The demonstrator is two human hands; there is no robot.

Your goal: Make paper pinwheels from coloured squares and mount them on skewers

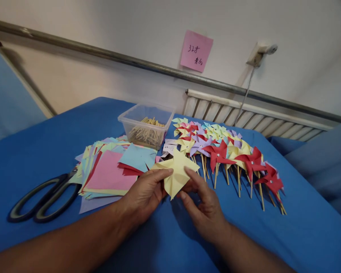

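Left hand [147,193] grips a pale-yellow paper pinwheel [178,167], its thumb pressed flat on the front near the folded middle and its other fingers curled behind. Right hand [206,208] is half curled at the opposite edge: the index fingertip touches the paper, the thumb sits lower and apart from it, and whether the hidden fingers pinch anything I cannot tell. The pinwheel is held up between the two hands, just above the near part of the blue-covered table [170,246].

Beyond it stands a clear plastic box [126,122], open at the top, with a loose heap of thin straw-coloured sticks [146,132] lying below its rim. In front of the box spreads a stack of coloured paper squares [110,170], with black-handled scissors [57,191] beside it at the left. Finished pinwheels on sticks [218,155] lie in crowded rows to the right.
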